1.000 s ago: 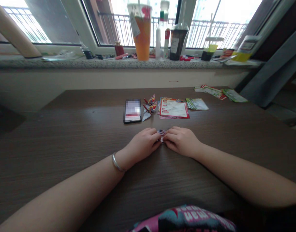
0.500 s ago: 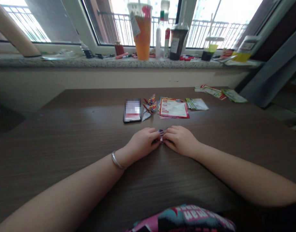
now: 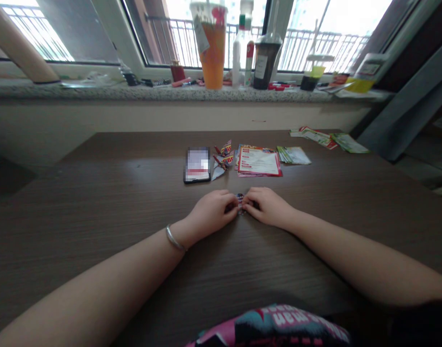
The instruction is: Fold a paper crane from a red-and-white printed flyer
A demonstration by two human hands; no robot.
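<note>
Only the head view here, looking down at a dark wood-grain table (image 3: 98, 202). Both hands meet near the middle of it, resting on the surface. The left hand (image 3: 212, 212) and right hand (image 3: 267, 207) are curled in, fingertips pinched together on a tiny paper (image 3: 240, 198) with a red, white and blue print. It sits right between the two hands, down at table level, and most of it is hidden by the fingers, so I can't tell its shape. So both hands are closed narrow on that one paper, thumbs and forefingers touching it from either side. There's a silver bangle (image 3: 175, 239) on the left wrist. Just beyond the hands, further up the table, a phone (image 3: 197, 165) lies flat with its screen up. Right beside the phone are a few folded bits (image 3: 223, 156) in the same kind of print, then a stack of red flyers (image 3: 259, 162) touching or nearly touching those. A small pile of green leaflets (image 3: 293, 155) is just past the flyers, to the right. Well behind all that runs a stone sill (image 3: 98, 92) under the window, with a tall orange cup (image 3: 213, 46), a white bottle (image 3: 237, 53) and a dark cup (image 3: 264, 62) standing upright close together. A bit of pink printed clothing shows at the bottom edge.
</note>
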